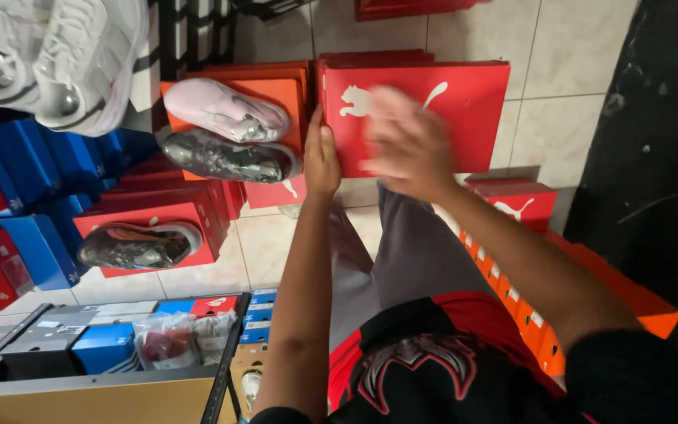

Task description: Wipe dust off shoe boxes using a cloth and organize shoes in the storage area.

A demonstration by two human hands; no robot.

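A red shoe box (464,102) with a white animal logo tops a stack in front of me. My left hand (321,157) presses flat against the box's left side. My right hand (406,141), blurred by motion, lies over the lid's front with fingers spread. Neither hand grips anything else.
Orange boxes (276,86) to the left carry a pink shoe (225,110) and a dark shoe (229,157). Another dark shoe (139,245) rests on a red box. Blue boxes (33,165) stand far left, white shoes (56,55) above. A shelf (103,345) with small boxes sits below; an orange box (590,283) lies right.
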